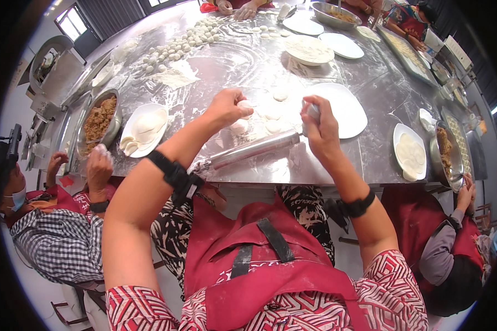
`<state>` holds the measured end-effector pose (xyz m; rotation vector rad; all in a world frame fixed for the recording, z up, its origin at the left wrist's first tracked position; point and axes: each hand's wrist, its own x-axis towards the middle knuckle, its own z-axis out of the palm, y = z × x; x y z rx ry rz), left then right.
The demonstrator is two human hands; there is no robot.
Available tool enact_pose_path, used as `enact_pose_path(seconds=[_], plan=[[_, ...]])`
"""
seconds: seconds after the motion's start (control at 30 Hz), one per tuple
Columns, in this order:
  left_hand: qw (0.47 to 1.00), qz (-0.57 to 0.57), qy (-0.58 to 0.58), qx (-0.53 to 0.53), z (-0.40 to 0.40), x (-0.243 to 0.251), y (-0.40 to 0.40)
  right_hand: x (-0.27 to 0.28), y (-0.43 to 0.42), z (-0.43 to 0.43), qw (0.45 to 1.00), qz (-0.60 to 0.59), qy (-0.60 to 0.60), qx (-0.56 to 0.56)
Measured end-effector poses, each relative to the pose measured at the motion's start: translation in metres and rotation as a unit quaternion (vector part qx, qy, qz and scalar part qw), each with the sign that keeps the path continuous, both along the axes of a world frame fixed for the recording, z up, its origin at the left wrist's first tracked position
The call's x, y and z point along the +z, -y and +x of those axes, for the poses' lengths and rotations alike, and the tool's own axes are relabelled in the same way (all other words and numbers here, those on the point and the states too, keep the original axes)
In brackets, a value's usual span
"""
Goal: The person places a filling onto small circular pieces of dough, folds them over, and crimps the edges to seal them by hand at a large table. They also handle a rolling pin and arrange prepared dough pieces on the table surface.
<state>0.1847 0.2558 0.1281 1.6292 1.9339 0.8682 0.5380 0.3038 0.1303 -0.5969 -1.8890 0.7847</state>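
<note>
My left hand (228, 108) pinches a small white dough piece (245, 106) between thumb and fingers, just above the floured steel table. Below it lies another dough piece (239, 126). My right hand (324, 126) is curled around a pale object (312, 111), mostly hidden by the fingers. A metal rolling pin (256, 149) lies slanted near the table's front edge; its right end meets my right hand, and whether I grip it there cannot be told. Between my hands lie several flattened dough rounds (280, 96). A white plate (348, 109) sits right behind my right hand.
At left are a steel bowl of brown filling (99, 120) and a plate of wrappers (144, 129). Many dough pieces (182, 43) lie farther back. Another wrapper plate (410, 153) and filling bowl (444, 153) stand at right. People work on both sides and across the table.
</note>
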Motion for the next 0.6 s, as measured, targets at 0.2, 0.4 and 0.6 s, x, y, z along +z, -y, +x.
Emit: enact_pose_path(seconds=[0.2,0.4,0.6], plan=[[0.965,-0.112,0.232,-0.055,0.046,-0.008,0.028,-0.026,0.036,0.043,1.000,0.016,0.005,-0.021],[0.981,-0.108,0.130,-0.090,0.065,-0.048,0.024,-0.030,0.048,0.049,0.999,0.004,-0.036,0.021],[0.993,-0.077,0.035,-0.085,0.063,-0.042,0.032,-0.047,0.021,0.012,0.986,0.102,-0.130,0.006]])
